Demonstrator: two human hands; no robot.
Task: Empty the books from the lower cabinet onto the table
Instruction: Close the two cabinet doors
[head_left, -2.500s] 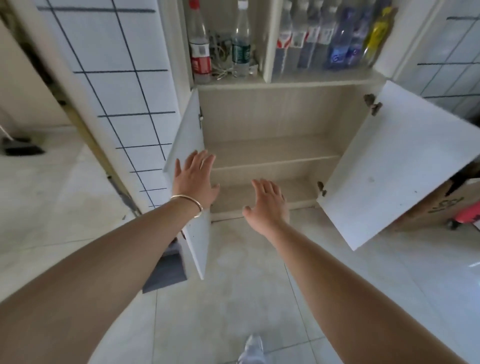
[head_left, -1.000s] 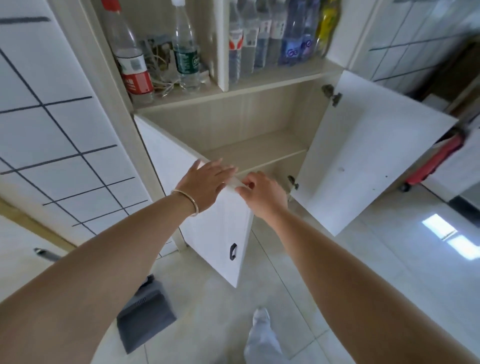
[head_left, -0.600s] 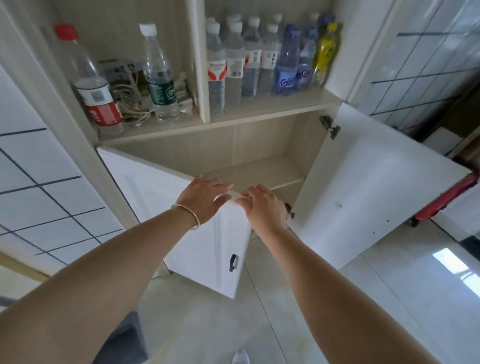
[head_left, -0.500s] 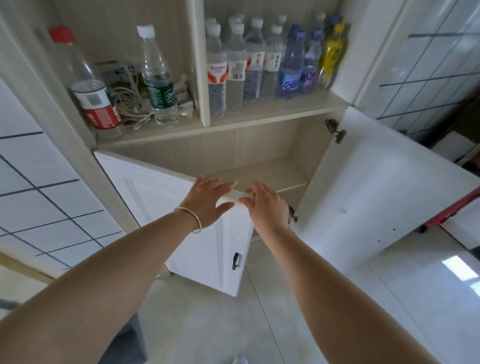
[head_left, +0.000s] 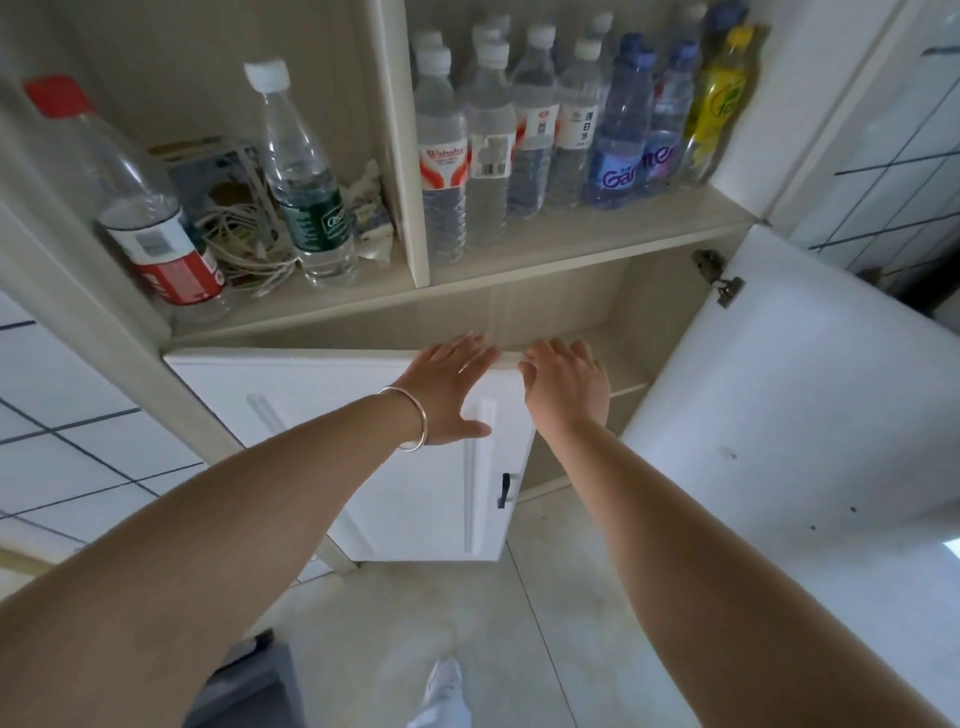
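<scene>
Now Closing Up: Both Hands on the Left Door of a Bare Lower Cabinet

Seen from the head camera, a person stands over the lower cabinet (head_left: 566, 312), whose visible shelf (head_left: 618, 364) holds no books — none appear anywhere in view, and neither does the surface they are meant for. The left hand (head_left: 447, 389), a thin bangle (head_left: 410, 421) at the wrist, lies flat and spread against the face of the left door (head_left: 363, 452), fingers reaching its top edge; it grips nothing. The right hand (head_left: 566, 389) rests at the same door's upper corner, fingers loosely extended over the edge, likewise holding nothing. That door stands nearly shut, its small dark handle (head_left: 505, 489) facing out, while the right door (head_left: 779, 415) hangs wide open on its hinge (head_left: 719, 283).

Judging from the bare shelf, the emptying looks finished, or nearly so, and the step in hand appears to be shutting the cabinet. What the lowest part of the interior holds cannot be told, since the left door covers it.

The next move likely calls for a gentle push to seat the left door flush, then a reach across to swing the right one home — taking care that fingers clear the meeting edges. Above, rows of water bottles (head_left: 519, 130) crowd the open upper shelf (head_left: 571, 234).
</scene>
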